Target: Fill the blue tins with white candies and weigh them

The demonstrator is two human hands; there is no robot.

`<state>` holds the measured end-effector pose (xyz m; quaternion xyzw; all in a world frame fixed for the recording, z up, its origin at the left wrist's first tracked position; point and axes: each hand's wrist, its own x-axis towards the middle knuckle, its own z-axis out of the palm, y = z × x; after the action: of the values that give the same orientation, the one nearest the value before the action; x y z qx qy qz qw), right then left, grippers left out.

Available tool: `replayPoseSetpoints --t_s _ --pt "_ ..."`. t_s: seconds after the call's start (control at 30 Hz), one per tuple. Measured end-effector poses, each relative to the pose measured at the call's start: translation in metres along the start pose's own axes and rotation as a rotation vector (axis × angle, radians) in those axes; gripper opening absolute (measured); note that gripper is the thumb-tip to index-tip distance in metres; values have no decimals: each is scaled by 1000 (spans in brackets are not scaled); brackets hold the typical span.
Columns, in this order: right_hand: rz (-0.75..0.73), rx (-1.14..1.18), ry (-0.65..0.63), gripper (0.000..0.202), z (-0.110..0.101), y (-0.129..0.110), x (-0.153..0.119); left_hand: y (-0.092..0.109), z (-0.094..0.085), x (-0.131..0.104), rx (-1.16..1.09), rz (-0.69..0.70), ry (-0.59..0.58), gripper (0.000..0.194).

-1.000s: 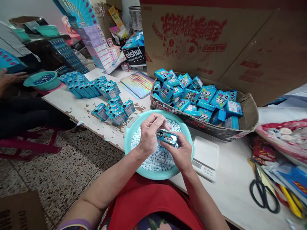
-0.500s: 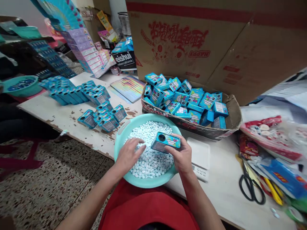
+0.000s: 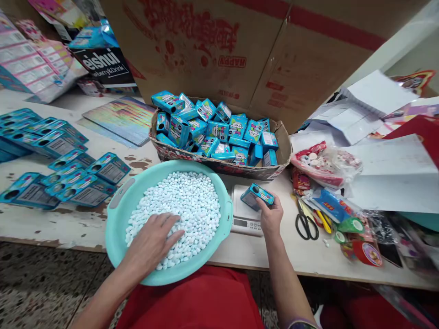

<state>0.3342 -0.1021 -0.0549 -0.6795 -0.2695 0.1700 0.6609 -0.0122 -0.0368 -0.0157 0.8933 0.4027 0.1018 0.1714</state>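
Observation:
My right hand (image 3: 272, 218) grips a small blue candy box (image 3: 256, 196) between thumb and fingers. It holds the box over the white digital scale (image 3: 239, 206); whether the box touches the plate I cannot tell. On the left, my left hand (image 3: 152, 240) lies over the small white candies (image 3: 195, 205), its fingers apart and nothing visible in them. Those candies fill a turquoise basin (image 3: 111, 230) at the table's front edge. Behind it, a low cardboard tray (image 3: 284, 153) is heaped with blue boxes (image 3: 219, 130) of the same kind.
Several blue boxes (image 3: 85, 187) with round holes stand at the left. A shiny sheet (image 3: 120, 116) lies behind them. Black-handled scissors (image 3: 306, 224), tape rolls (image 3: 339, 236) and bagged sweets (image 3: 318, 160) crowd the right side. A large carton (image 3: 206, 55) rises at the back.
My right hand has carried the box rightward, from above the basin to over the scale. My left hand remains over the candies, now lower against them. The view has swung right.

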Motion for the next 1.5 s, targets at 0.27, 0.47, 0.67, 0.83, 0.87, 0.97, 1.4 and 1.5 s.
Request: replayPoseSetpoints --t_s 0.27,0.47,0.67,0.83,0.87,0.97,1.4,1.5 --pt "-45 204 118 50 -28 1 -1 12 -3 1 73 -175 -196 34" --pt "71 199 296 38 -50 -4 -4 8 -22 9 -333 -478 -4 27" --pt "53 194 322 35 -63 2 -7 5 -43 20 -1236 -796 200 24" --pt "49 155 277 34 -57 2 -8 9 -50 29 -1546 -855 265 27" --pt "42 142 254 34 -55 2 -8 9 -49 30 -1567 -849 307 27" --pt "7 80 148 36 -49 0 -9 9 -40 31 -1434 -821 277 26" --pt "-156 -185 -42 39 -16 -33 0 9 -22 48 -1169 -609 260 24" --pt "-290 -115 -108 40 -8 -66 -21 17 -36 51 -1733 -767 253 29"
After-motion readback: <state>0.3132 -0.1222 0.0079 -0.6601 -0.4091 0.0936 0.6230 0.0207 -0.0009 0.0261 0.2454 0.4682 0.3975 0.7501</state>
